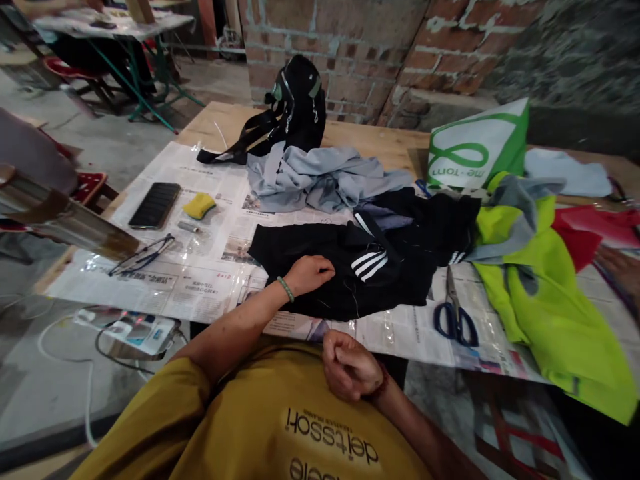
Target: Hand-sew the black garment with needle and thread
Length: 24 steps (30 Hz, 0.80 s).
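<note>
A black garment with white stripes lies spread on the newspaper in front of me. My left hand, a green bead bracelet at its wrist, rests over the cloth with its fingertips pinched together against it. A pale loose thread trails across the garment's lower part. My right hand is held close to my body below the table edge, its fingers curled inward; anything inside them is hidden. Right of the garment lies a pair of scissors with dark blue handles, blades pointing away from me.
Newspaper under clear plastic covers the table. Left are a phone, a yellow sponge, glasses and a bottle. Grey cloth, a black bag, a green-white bag and a neon-yellow garment lie around.
</note>
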Available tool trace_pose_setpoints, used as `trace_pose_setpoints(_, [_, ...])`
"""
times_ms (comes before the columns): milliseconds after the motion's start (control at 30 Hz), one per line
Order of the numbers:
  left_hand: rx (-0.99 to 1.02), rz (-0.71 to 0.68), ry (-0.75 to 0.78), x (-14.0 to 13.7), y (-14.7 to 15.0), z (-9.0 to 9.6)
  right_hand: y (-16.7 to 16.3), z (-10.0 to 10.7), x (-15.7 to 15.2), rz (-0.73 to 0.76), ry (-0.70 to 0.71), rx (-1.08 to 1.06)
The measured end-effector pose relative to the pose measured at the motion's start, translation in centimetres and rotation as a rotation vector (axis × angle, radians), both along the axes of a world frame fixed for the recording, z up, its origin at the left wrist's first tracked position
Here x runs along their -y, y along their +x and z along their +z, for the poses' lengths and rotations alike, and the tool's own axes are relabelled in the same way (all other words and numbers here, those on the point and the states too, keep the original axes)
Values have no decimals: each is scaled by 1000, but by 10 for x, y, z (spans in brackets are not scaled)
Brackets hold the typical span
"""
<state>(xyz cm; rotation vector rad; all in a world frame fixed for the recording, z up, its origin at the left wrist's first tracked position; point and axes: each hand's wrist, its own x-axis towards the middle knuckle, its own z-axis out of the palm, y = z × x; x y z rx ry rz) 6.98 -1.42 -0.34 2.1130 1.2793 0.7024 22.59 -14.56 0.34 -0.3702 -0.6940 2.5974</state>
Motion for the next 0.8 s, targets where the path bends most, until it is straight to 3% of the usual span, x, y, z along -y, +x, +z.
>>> trace_pose_setpoints(167, [85, 38, -44, -5, -2, -6, -5, 6, 6, -47, -43, -327])
trace_pose_setpoints(233, [98, 32, -44, -4, -3, -6, -7, 15, 1, -140, -23, -313])
trace_pose_setpoints(433, [221, 0, -42, 0, -6, -5, -9, 28, -36, -506, 132, 377])
trace_pose_setpoints(567, [292, -17, -18, 3, -6, -3, -7, 18, -50, -590, 242, 740])
trace_pose_setpoints(667, [304, -43, 16, 4, -6, 0, -6, 10, -51, -574, 290, 882])
trace_pose_setpoints(800, [304, -41, 36, 4, -5, 1, -5, 7, -51, -603, 295, 884])
